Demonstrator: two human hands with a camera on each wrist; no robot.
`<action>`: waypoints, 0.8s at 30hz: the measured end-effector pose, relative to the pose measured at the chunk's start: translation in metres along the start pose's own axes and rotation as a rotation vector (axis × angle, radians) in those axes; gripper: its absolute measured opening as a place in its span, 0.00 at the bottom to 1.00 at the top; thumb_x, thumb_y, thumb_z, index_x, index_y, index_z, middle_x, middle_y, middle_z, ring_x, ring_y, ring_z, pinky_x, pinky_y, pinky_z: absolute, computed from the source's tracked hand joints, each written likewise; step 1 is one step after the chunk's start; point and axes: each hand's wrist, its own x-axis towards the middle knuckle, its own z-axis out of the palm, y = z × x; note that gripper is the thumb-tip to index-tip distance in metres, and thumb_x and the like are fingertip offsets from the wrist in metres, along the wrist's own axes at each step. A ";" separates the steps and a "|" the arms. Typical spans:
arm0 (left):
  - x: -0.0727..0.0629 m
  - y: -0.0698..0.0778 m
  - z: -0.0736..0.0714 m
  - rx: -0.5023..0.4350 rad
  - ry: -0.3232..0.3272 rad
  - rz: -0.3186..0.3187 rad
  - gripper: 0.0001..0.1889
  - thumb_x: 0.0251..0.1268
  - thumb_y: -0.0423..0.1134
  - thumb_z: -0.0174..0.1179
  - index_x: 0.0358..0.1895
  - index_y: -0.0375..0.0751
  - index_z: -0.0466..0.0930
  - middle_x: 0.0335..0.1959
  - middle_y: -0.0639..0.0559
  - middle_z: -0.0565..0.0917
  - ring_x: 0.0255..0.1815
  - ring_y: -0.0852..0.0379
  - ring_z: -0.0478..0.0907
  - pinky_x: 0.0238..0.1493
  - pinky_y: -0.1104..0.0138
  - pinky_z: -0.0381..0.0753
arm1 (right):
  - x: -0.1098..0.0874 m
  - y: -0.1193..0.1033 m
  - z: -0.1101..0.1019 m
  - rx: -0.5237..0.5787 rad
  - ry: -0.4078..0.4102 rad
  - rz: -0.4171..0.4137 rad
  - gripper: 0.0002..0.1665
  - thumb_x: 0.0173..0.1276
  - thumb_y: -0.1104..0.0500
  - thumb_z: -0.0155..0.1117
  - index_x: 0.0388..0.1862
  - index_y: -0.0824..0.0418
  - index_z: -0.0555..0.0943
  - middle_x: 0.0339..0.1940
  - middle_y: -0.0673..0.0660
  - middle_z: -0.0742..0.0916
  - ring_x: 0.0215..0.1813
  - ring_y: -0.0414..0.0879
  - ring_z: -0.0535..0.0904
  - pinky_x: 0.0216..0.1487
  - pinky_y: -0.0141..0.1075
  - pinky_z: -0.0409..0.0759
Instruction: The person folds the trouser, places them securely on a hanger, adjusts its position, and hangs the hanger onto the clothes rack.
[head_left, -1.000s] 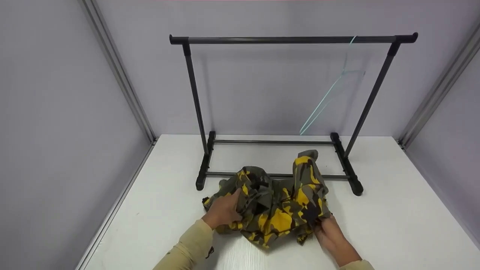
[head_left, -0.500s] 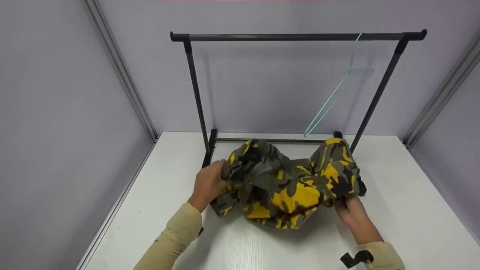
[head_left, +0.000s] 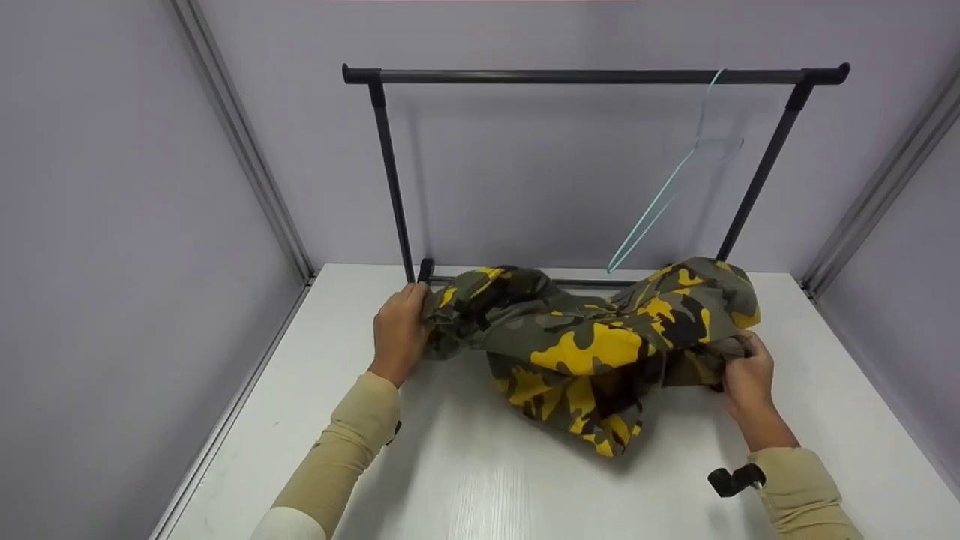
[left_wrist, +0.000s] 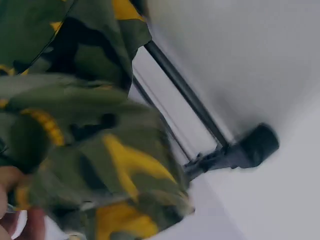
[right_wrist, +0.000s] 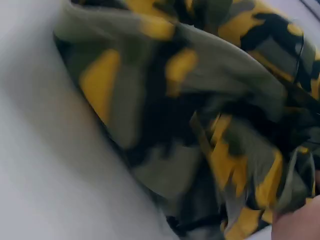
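At your left, your left hand (head_left: 400,330) has the camouflage garment (head_left: 592,349) by its left end, the grip curled over the bunched cloth, so nearly all of the fabric lies to the right of it. Your left forearm comes up from the bottom edge and slants inward, knuckles uppermost. Between your hands the yellow, black and olive cloth spans the gap — its middle sags toward you above the counter (head_left: 300,420), and you cannot tell whether the lowest fold touches. Behind it stands the clothes rack (head_left: 585,76), with a pale green hanger (head_left: 651,208) on the right part of its rail. At your right, your right hand (head_left: 750,373) pinches the garment's near edge close to its right end — cloth above and left of that grip — and your forearm slants up and inward.
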 end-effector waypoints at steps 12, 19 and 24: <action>-0.055 -0.058 0.002 -0.136 -0.472 -0.195 0.19 0.53 0.19 0.59 0.44 0.45 0.75 0.42 0.48 0.81 0.46 0.49 0.77 0.46 0.55 0.75 | -0.007 0.031 -0.038 -0.732 -0.243 0.009 0.24 0.69 0.63 0.49 0.63 0.68 0.66 0.59 0.68 0.69 0.44 0.48 0.75 0.39 0.37 0.77; -0.068 -0.081 -0.025 -0.503 -0.933 -0.353 0.29 0.57 0.26 0.62 0.62 0.45 0.67 0.58 0.44 0.72 0.59 0.44 0.68 0.53 0.51 0.71 | -0.005 0.011 -0.040 -0.841 -0.416 -0.047 0.27 0.67 0.66 0.48 0.66 0.66 0.65 0.66 0.70 0.62 0.62 0.64 0.61 0.43 0.45 0.70; -0.057 -0.068 -0.034 -0.689 -1.060 -0.442 0.43 0.57 0.53 0.63 0.73 0.56 0.48 0.70 0.42 0.56 0.70 0.44 0.53 0.63 0.46 0.57 | 0.010 -0.007 -0.037 -0.760 -0.366 -0.035 0.28 0.71 0.61 0.43 0.69 0.67 0.59 0.69 0.70 0.58 0.66 0.65 0.55 0.53 0.55 0.65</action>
